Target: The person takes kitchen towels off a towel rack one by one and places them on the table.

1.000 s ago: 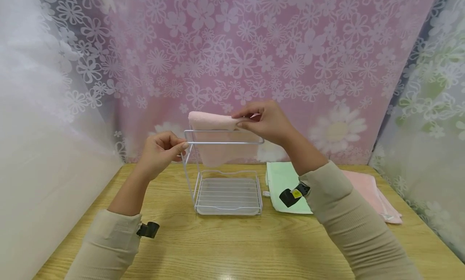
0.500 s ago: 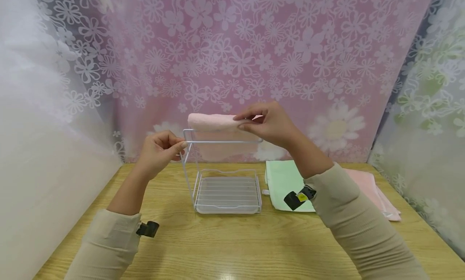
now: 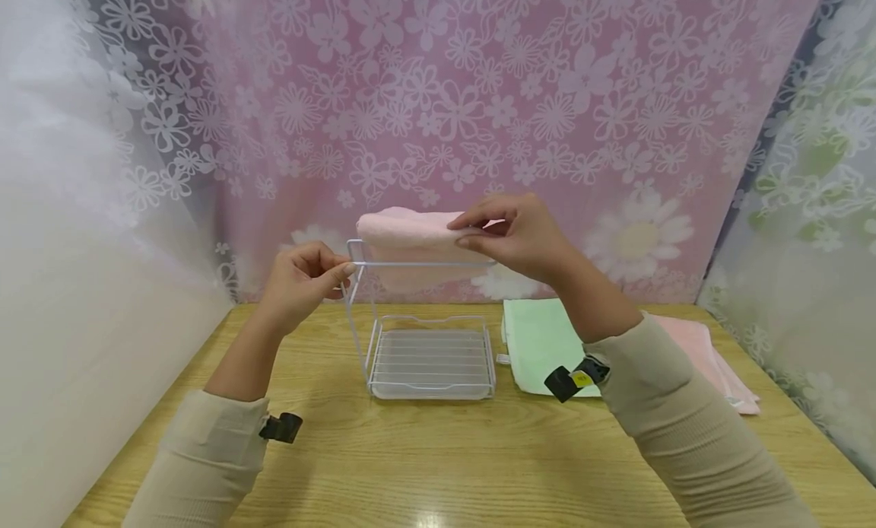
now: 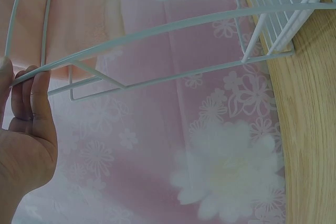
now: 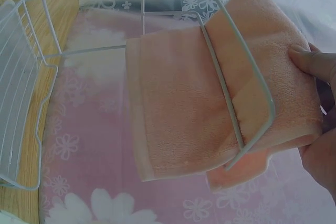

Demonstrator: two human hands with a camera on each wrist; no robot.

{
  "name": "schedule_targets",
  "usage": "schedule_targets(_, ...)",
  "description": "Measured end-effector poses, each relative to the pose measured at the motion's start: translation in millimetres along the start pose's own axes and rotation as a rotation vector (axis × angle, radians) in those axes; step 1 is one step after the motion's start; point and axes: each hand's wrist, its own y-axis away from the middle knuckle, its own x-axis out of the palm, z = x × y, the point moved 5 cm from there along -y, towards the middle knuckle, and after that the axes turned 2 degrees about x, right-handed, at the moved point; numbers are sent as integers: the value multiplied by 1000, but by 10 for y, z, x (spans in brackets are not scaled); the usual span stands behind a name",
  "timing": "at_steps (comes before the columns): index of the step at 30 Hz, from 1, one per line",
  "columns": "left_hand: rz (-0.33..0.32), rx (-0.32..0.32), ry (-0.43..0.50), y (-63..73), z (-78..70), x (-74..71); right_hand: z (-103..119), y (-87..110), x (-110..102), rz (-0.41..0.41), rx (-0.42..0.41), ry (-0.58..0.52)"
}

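Note:
A folded pink towel (image 3: pixel 411 230) is at the top of a white wire rack (image 3: pixel 431 264), and its lower part hangs behind the top bars. My right hand (image 3: pixel 516 235) pinches the towel's right end between thumb and fingers. In the right wrist view the rack's bars cross in front of the towel (image 5: pixel 178 103), with the thumb lying on its upper part. My left hand (image 3: pixel 304 284) grips the rack's upper left corner; in the left wrist view, that hand's (image 4: pixel 31 124) fingers curl at the wire.
The rack's base holds a translucent tray (image 3: pixel 431 361) under a wire grid. To its right, a green towel (image 3: pixel 541 345) and another pink towel (image 3: pixel 687 345) lie on the wooden table (image 3: pixel 411 459). Flowered curtains (image 3: pixel 479 94) hang behind and at the sides.
My right hand has shifted slightly right along the towel's edge. The towel's hanging part reaches less far down, and its top looks fuller. The left hand keeps its grip on the rack.

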Motion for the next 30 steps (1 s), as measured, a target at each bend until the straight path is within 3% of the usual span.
schedule_targets(30,6,-8,-20,7,-5,10,151,248,7,19,-140,-144)
